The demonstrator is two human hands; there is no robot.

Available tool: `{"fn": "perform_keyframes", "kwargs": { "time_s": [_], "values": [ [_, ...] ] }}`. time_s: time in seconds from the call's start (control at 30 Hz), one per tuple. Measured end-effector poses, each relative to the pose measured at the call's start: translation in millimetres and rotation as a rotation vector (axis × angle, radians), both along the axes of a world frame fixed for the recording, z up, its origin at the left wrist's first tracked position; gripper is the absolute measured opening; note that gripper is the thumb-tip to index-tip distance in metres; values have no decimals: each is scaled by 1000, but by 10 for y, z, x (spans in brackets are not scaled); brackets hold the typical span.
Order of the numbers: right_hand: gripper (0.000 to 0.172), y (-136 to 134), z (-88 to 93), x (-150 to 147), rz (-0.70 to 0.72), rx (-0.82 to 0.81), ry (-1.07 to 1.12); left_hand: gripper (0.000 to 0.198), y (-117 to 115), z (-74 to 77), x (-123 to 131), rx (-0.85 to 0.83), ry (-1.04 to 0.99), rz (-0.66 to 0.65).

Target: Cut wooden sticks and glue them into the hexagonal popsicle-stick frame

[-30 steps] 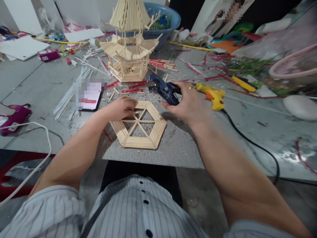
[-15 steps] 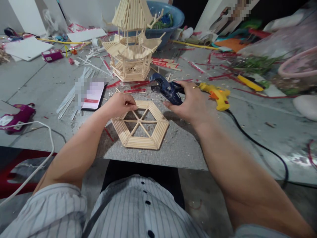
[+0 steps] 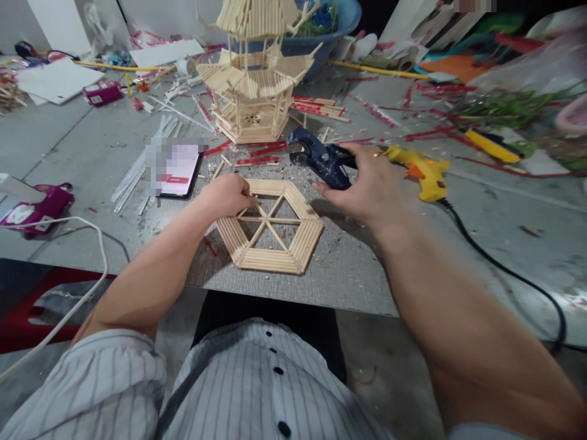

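A flat hexagonal frame of pale wooden sticks with spokes meeting at its centre lies near the table's front edge. Over its upper left corner, my left hand has thumb and fingers pinched together. Whatever sits between those fingertips is too small and covered to make out. Just right of the frame, my right hand is closed around a dark blue hand cutter, whose curved jaws point left, apart from the frame. A yellow glue gun lies beyond the right hand, its black cord running toward the front right.
A tiered stick pavilion stands behind the frame, before a blue basin. Left are a phone, clear glue sticks and a purple device with a white cable. Red-wrapped sticks and scraps litter the table.
The view has shifted slightly, so the table's things appear a little farther right. Both hands keep nearly the same pose; the right still grips the cutter.
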State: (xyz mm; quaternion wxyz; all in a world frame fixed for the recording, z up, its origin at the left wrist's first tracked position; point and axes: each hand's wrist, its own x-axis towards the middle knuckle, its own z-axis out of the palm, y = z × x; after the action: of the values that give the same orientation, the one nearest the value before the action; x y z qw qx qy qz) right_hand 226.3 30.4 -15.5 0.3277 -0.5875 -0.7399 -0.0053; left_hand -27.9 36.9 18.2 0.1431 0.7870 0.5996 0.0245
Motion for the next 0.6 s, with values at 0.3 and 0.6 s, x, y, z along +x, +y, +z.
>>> {"fn": "perform_keyframes", "kwargs": {
  "time_s": [0.3,0.6],
  "values": [
    [60,-38,49,-14,-12,-34,0,24,-41,-33,34,49,88,-41],
    [61,5,-28,8,18,-2,4,20,-102,3,69,90,151,-45]
  ]
}}
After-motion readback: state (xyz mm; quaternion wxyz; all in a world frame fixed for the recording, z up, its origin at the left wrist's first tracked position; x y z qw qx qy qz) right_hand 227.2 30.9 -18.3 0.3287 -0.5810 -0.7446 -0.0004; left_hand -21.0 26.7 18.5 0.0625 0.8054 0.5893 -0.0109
